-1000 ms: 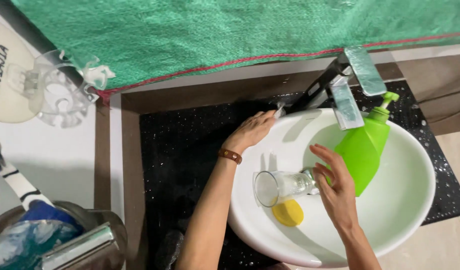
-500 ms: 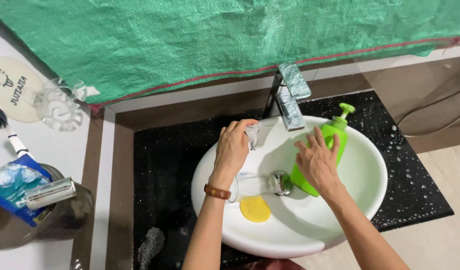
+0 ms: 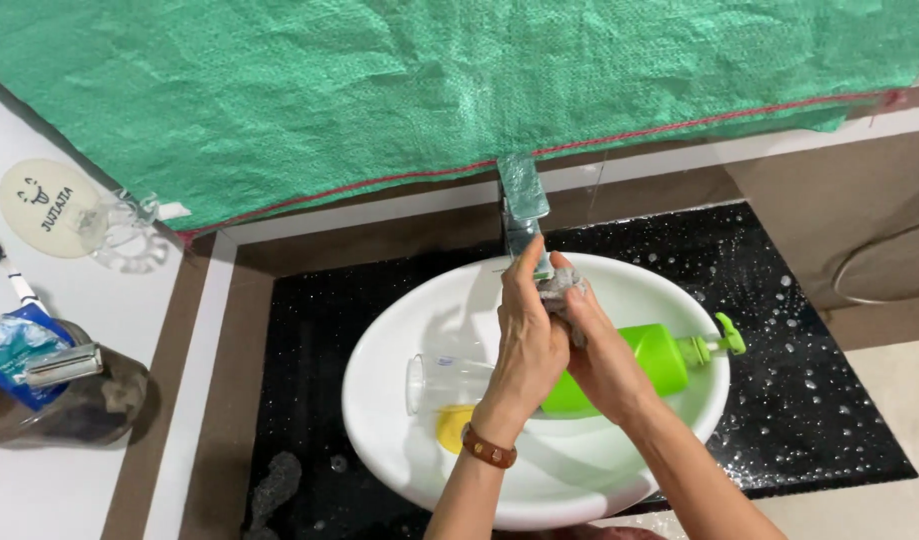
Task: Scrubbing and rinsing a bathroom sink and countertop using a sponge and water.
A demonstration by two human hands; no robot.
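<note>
My left hand, a brown band at its wrist, pinches a small grey scrub pad over a white round basin, just below the metal tap. Tucked partly under the left hand, my right hand grips a bright green pump bottle. The bottle lies sideways over the basin with its pump pointing right. A clear glass lies on its side in the basin to the left of my hands. Beside the glass is a yellow round piece.
The basin sits on a black speckled counter dotted with water drops. A green woven cloth hangs over the back wall. At the left are a clear suction holder and a cup holding a razor, a toothbrush and a blue tube.
My left hand took the grey pad from the basin's back rim and brought it to the middle. My right hand tipped the upright green bottle onto its side. The view shifted right.
</note>
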